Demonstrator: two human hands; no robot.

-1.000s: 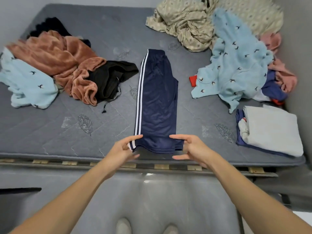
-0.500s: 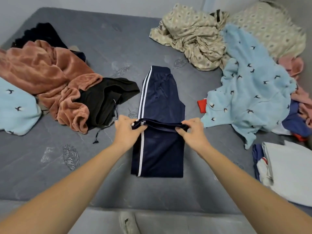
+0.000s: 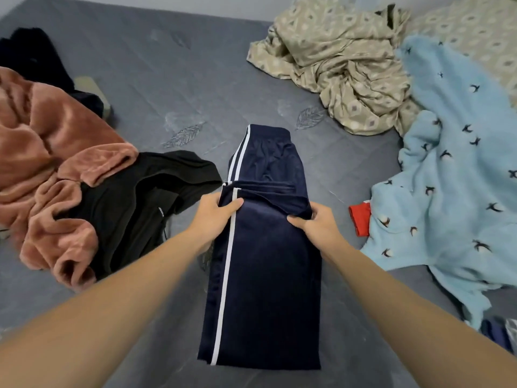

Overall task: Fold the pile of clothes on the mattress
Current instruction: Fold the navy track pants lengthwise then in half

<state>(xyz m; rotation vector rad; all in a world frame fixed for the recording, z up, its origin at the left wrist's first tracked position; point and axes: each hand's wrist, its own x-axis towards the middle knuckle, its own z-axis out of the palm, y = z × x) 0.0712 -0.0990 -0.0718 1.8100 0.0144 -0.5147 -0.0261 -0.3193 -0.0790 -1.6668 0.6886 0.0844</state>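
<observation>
A second ago both hands pinched the hem of the navy track trousers [image 3: 263,256] at the near edge of the mattress [image 3: 173,79], garment laid out at full length. Now the hem is carried over toward the far edge and lies across the trousers short of the waistband. Left hand [image 3: 215,212] and right hand [image 3: 314,222] keep their grip on the hem corners.

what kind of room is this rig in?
Probably a bedroom at home. A bare grey quilted mattress fills the view, loose clothes lie across it, such as a pink fleece garment, and both hands hold navy track pants mid-fold.
</observation>
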